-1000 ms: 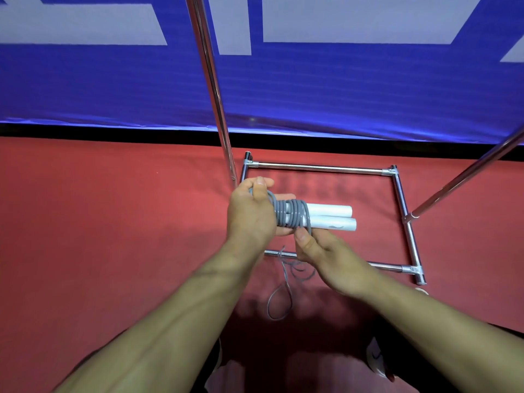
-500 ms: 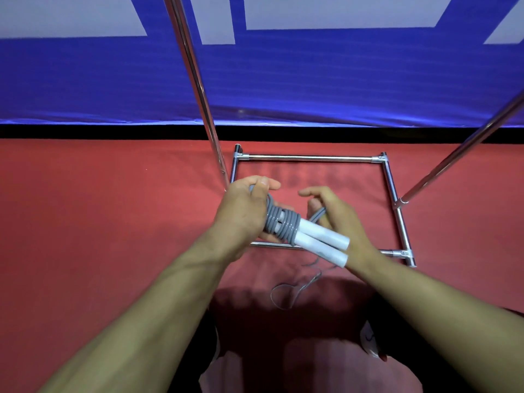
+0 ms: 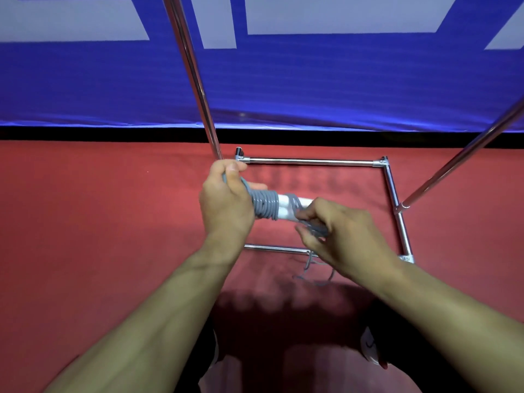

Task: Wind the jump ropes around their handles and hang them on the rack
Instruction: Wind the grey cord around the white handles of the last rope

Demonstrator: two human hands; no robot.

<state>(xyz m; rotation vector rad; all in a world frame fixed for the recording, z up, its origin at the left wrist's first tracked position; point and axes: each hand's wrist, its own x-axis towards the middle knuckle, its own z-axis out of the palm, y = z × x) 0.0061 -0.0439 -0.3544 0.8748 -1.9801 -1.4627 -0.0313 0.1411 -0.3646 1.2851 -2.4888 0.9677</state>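
Chrome rack [image 3: 392,188] frame sits on the red floor [image 3: 85,222] right under my hands, blue banner [image 3: 312,86] behind, its white lettering cropped, unreadable. My left hand [image 3: 226,205] grips the paired white handles [image 3: 285,208]; grey rope [image 3: 263,205] coiled round them. Right hand [image 3: 343,236] pinches the loose rope, tail dangling.

Bright, even light from overhead; soft shadow on the red floor [image 3: 85,222] below; wide-angle bending at edges.

Red floor [image 3: 85,236] — matte, evenly lit; blue banner [image 3: 312,89] with pale lettering spans the back wall; black strip [image 3: 113,135] runs along its base.
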